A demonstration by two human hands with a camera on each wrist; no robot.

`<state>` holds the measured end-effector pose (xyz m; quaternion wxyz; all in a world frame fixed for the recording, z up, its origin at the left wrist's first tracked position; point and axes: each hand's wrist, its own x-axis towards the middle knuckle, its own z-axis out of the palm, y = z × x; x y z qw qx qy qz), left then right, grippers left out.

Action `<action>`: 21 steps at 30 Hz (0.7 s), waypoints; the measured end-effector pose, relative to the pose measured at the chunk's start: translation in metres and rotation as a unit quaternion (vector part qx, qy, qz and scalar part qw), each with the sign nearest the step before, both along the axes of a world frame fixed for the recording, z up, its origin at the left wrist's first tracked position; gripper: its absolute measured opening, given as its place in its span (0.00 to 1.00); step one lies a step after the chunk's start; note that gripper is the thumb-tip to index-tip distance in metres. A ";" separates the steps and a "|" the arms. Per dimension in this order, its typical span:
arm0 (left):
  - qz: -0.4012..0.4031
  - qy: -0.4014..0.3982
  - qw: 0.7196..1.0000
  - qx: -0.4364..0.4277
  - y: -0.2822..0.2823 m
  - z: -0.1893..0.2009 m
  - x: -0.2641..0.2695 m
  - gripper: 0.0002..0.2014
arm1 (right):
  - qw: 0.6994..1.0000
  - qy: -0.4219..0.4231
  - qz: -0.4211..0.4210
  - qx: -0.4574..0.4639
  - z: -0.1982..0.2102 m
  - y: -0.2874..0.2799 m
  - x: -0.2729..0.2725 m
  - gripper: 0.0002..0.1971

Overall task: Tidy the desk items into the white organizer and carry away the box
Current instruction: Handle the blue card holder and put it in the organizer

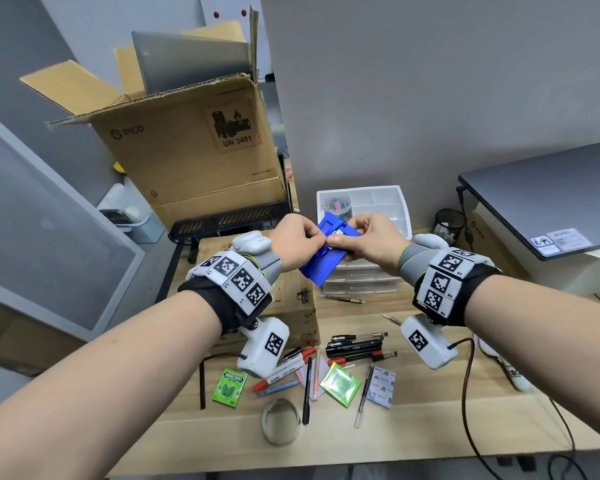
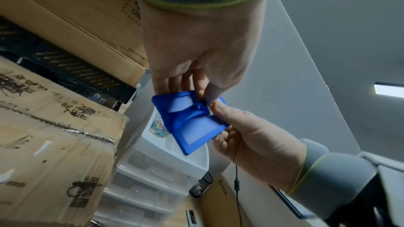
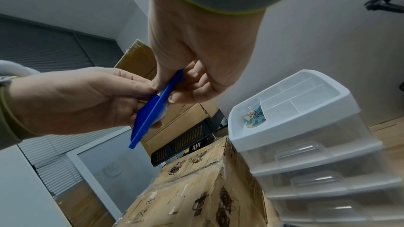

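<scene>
Both hands hold a flat blue plastic card holder (image 1: 321, 268) up in front of the white drawer organizer (image 1: 400, 216). My left hand (image 1: 300, 237) pinches its near edge, and my right hand (image 1: 355, 239) pinches the same spot from the other side. The left wrist view shows the holder (image 2: 192, 127) between the left hand (image 2: 196, 68) and the right hand (image 2: 247, 135). Seen edge-on in the right wrist view, the holder (image 3: 150, 115) hangs beside the organizer (image 3: 306, 118), whose top tray holds coloured clips (image 3: 253, 118). Pens and markers (image 1: 357, 348) lie on the desk below.
A taped cardboard box (image 1: 291, 299) stands left of the organizer, with a large open PICO box (image 1: 187, 150) behind it. Gum (image 1: 230, 388), a green packet (image 1: 340, 384), a tape roll (image 1: 280, 422) and a tissue pack (image 1: 381, 386) lie near the front. A laptop (image 1: 548, 199) sits at right.
</scene>
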<state>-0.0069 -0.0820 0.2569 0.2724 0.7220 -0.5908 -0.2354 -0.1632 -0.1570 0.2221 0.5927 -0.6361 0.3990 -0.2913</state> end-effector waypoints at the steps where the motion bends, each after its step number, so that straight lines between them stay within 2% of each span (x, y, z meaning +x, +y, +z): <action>1: 0.000 0.000 1.000 0.014 0.000 0.000 -0.001 0.14 | 1.000 0.001 0.006 -0.001 -0.001 0.000 0.000 0.14; 5: 0.010 -0.006 1.000 0.021 0.000 0.000 -0.006 0.13 | 1.000 -0.013 0.006 0.009 -0.003 0.002 0.001 0.13; 8: 0.019 0.004 1.000 0.020 0.001 -0.002 -0.007 0.12 | 0.999 -0.023 0.003 0.022 -0.001 0.002 0.001 0.17; 11: 0.017 0.017 1.000 0.013 0.003 -0.003 -0.008 0.12 | 0.999 -0.026 0.009 0.028 0.000 0.002 0.001 0.18; 17: 0.016 0.094 0.995 -0.024 0.009 0.000 -0.006 0.12 | 1.000 -0.022 -0.006 0.012 0.004 0.004 -0.001 0.12; 21: 0.012 0.079 0.993 -0.083 0.012 -0.003 -0.007 0.08 | 0.999 -0.042 -0.035 0.004 0.005 0.006 0.000 0.14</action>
